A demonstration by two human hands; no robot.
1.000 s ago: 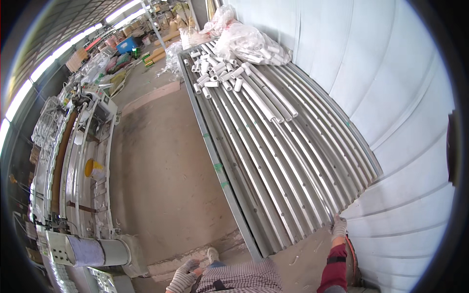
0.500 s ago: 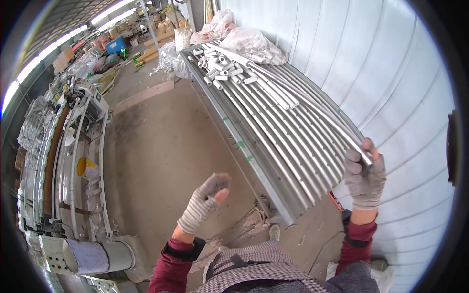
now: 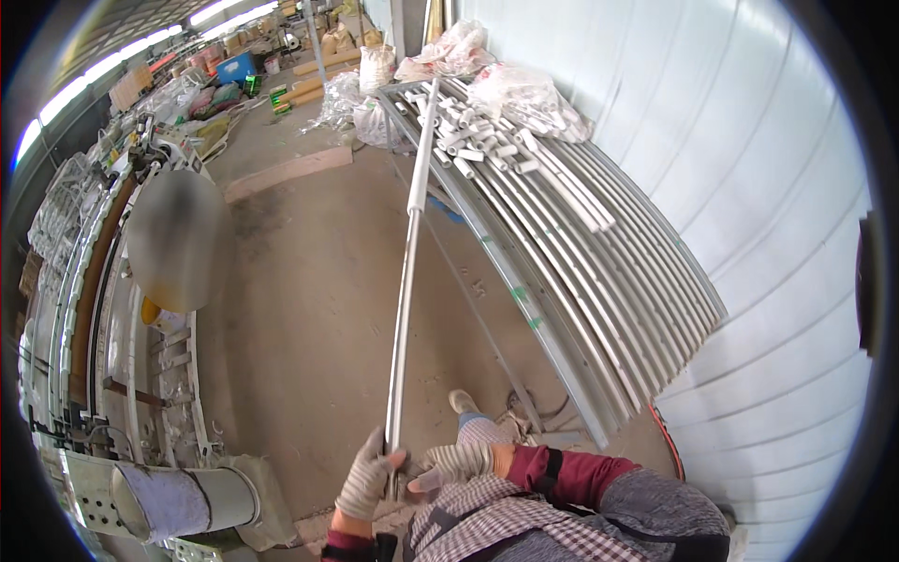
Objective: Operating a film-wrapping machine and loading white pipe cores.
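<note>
Pole [image 3: 403,318], long and thin, with a thicker pale section [image 3: 421,164] along its far part, ran lengthwise to the left of the ribbed metal counter [image 3: 599,300]. The gloved left hand [image 3: 363,482] was clasped round its lower portion, left of the counter's near end. The gloved right hand [image 3: 456,465] lay just beside, between the left hand and the counter, its fingers curled toward the pole; whether it gripped or merely touched, I cannot tell. The pole's far end showed against the counter's far corner, and contact there was unclear. Across the counter's far half lay short white tubes [image 3: 468,155], some longer tubes [image 3: 585,201] and plastic bags [image 3: 524,94]. Good handling, I judged, called for a firm left hand as anchor, the right hand close in support, and slow turns, since a small twist near the hands could have swung the far end into the counter's loose tubes.
</note>
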